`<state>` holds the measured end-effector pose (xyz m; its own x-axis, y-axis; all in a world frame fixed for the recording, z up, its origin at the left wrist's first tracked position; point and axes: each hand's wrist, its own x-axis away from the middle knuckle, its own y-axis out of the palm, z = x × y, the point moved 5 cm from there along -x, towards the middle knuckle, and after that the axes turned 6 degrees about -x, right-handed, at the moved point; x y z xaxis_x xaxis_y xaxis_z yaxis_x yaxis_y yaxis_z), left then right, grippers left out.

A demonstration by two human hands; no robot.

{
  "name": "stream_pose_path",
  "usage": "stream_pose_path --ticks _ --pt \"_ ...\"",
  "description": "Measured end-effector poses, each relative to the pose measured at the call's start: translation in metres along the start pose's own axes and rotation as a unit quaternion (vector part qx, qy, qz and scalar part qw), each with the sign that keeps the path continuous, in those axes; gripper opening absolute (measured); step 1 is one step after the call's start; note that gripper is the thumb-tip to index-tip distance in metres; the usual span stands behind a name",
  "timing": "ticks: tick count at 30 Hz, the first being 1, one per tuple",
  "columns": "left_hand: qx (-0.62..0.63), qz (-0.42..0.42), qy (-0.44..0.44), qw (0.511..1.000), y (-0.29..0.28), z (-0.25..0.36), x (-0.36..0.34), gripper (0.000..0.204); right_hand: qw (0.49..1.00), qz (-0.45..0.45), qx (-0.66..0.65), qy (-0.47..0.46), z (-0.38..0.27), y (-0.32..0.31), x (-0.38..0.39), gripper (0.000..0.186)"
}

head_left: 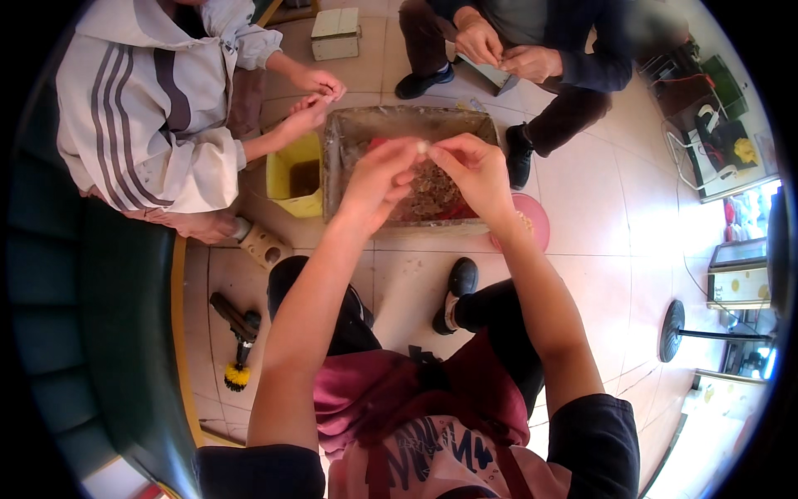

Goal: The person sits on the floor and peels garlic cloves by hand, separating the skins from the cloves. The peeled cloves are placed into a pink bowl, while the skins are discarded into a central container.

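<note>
My left hand (384, 179) and my right hand (472, 170) meet over a large, grimy tub (331, 166), both pinching a small pale piece (422, 148) between the fingertips. Below them in the tub lies a heap of brown bits (436, 190) with some red material at the bottom and side. A yellow bucket (285, 187) with dark contents stands at the tub's left. A pink round basin (536, 216) with small pale pieces sits at its right, partly behind my right forearm.
Co-workers sit at left (150, 125) and top right (582, 50), hands busy. A pale box (335, 35) sits at the back, a perforated block (264, 246) and yellow-brushed drill (237, 349) at left beside a dark green sofa (125, 333). A black round stand (672, 331) is at right.
</note>
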<state>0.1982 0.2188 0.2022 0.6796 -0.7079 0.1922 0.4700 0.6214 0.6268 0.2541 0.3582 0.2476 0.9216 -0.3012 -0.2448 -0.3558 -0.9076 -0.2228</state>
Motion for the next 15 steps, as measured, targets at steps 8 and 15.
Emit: stream_pose_path --ticks 8,15 --pt "-0.059 0.016 0.022 0.998 -0.003 0.004 0.000 0.023 0.986 -0.074 -0.131 0.071 -0.005 0.002 0.000 0.016" --pt "-0.056 0.003 0.004 0.998 -0.002 -0.005 0.001 0.031 0.986 -0.022 -0.157 0.057 0.013 0.009 0.004 0.008"
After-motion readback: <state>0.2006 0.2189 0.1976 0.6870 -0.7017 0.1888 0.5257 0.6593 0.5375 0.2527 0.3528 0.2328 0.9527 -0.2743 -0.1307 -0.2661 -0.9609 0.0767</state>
